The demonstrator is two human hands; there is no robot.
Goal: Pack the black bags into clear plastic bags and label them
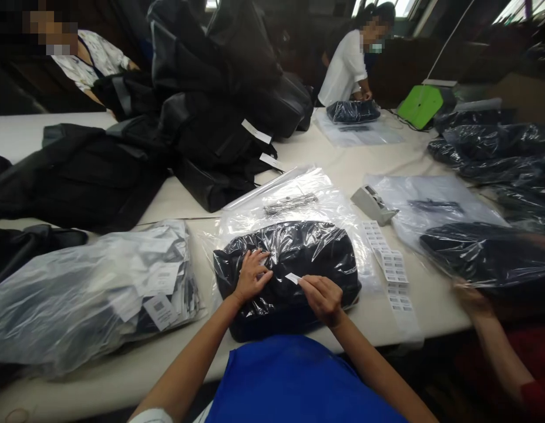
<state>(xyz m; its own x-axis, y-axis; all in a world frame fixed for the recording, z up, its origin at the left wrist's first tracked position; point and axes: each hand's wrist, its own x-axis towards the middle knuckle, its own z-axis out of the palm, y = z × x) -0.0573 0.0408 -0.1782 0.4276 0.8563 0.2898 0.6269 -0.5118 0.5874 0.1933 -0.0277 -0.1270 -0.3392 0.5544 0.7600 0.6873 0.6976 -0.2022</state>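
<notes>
A black bag in clear plastic wrapping lies on the table in front of my body. My left hand rests on the plastic with its fingers spread and holds nothing. A small white label is pinched between the fingertips of my right hand, over the middle of the wrapped bag. To the right, a strip of printed labels trails down the table from a grey dispenser. Flat clear plastic bags lie behind the wrapped bag.
Black bags are heaped at the back left. A plastic sack of paper tags sits at the left. Wrapped bags pile up at the right, near a person's hand. Two people stand across the table; a green object is beyond.
</notes>
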